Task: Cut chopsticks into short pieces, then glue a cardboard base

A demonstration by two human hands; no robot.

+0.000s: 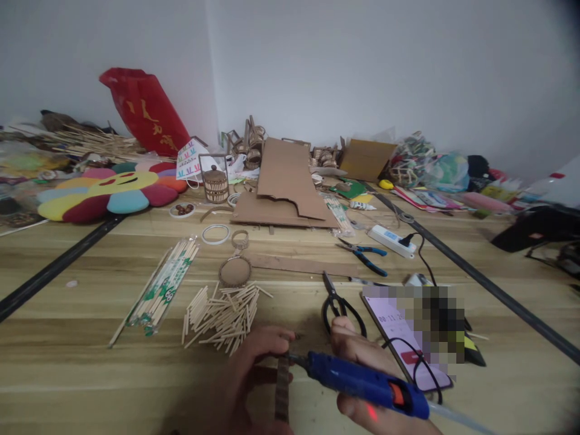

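My left hand (251, 371) is closed round a narrow brown cardboard strip (281, 396) standing on edge at the bottom centre. In my right hand (356, 341) is a blue hot glue gun (351, 376), its nozzle close to the strip's upper end; I cannot tell whether it touches. A clear glue stick (457, 418) sticks out of the gun's back. Beyond the hands lie a pile of cut wooden sticks (226, 317), black scissors (334, 297), a round cardboard piece (234, 271) with a dark rim and a small cardboard ring (240, 240).
Bagged chopsticks (170, 284) lie left. To the right are a phone (394, 326), blue-handled pliers (369, 257) and a power strip (390, 240) with a cord. Cardboard sheets (290, 172), a lidded wooden bucket model (216, 184) and a flower cushion (120, 190) stand farther back.
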